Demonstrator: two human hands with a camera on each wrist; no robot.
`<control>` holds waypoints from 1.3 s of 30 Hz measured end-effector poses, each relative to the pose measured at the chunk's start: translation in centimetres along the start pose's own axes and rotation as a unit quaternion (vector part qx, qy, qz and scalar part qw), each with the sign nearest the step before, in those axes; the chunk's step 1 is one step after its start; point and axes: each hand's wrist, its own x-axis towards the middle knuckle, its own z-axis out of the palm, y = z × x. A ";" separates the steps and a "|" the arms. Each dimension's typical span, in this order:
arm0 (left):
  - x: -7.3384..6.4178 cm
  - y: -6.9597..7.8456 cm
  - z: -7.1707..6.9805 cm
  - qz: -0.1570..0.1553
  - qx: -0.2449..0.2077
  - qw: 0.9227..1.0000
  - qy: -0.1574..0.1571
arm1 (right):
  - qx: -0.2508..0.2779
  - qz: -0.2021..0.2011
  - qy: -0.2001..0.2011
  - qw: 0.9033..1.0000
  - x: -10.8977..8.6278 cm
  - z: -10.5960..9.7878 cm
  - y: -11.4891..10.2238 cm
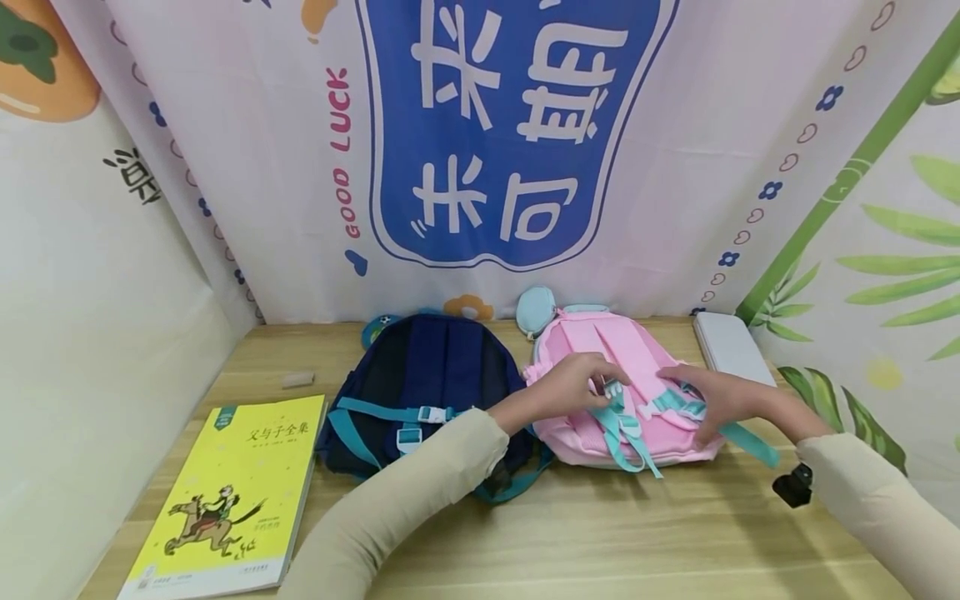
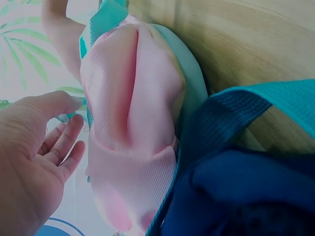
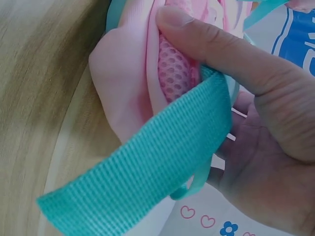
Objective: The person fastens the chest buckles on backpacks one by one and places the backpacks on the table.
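A pink backpack (image 1: 558, 433) lies with its padded shoulder straps facing up. Teal webbing and pale buckles (image 1: 630, 427) cross its lower back. My left hand (image 1: 573, 383) pinches a teal strap (image 1: 617, 396) by its buckle between thumb and fingers. On the far side of the bag, my right hand (image 1: 727, 400) is spread around another teal strap (image 3: 157, 152), whose loose end hangs past the bag. In the right wrist view the thumb (image 3: 197, 29) rests on the bag's mesh edge, and the other fingers are partly hidden behind the strap.
A navy backpack (image 1: 491, 358) with teal straps lies beside the pink one. A yellow book (image 1: 225, 492) and a small tan block (image 1: 298, 380) are at the left. A white case (image 1: 731, 346) sits back right, and a round blue pouch (image 1: 536, 311) leans against the curtain.
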 end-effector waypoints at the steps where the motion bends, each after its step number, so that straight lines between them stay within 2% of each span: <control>1: -0.1 0.0 0.0 0.001 0.000 1.000 -0.002 | -0.002 0.002 0.001 1.000 -0.1 -0.1 -0.1; 9: -0.4 -0.1 -0.2 0.016 0.029 0.999 0.011 | -0.021 -0.018 0.021 0.999 -0.9 -0.6 -1.2; 13: -0.6 -0.2 -0.2 0.020 0.047 0.998 0.023 | -0.028 -0.046 0.057 0.997 -1.0 -0.7 -1.2; 17: -0.6 -0.3 -0.1 0.024 0.072 0.997 0.036 | -0.026 -0.057 0.092 0.994 -0.9 -0.7 -1.5; 21: -0.6 -0.5 0.0 0.033 0.118 0.991 0.051 | -0.024 -0.068 0.125 0.990 -0.7 -0.4 -2.1; 25: -0.7 -0.3 -0.1 0.025 0.157 0.985 0.062 | -0.029 -0.083 0.163 0.983 -0.4 0.1 -2.6; 30: -0.8 0.0 -0.3 0.017 0.184 0.981 0.068 | -0.039 -0.098 0.197 0.975 0.1 0.7 -3.0; 39: -0.5 -0.5 -0.3 0.012 0.209 0.976 0.053 | -0.054 -0.121 0.216 0.967 0.7 2.2 -2.9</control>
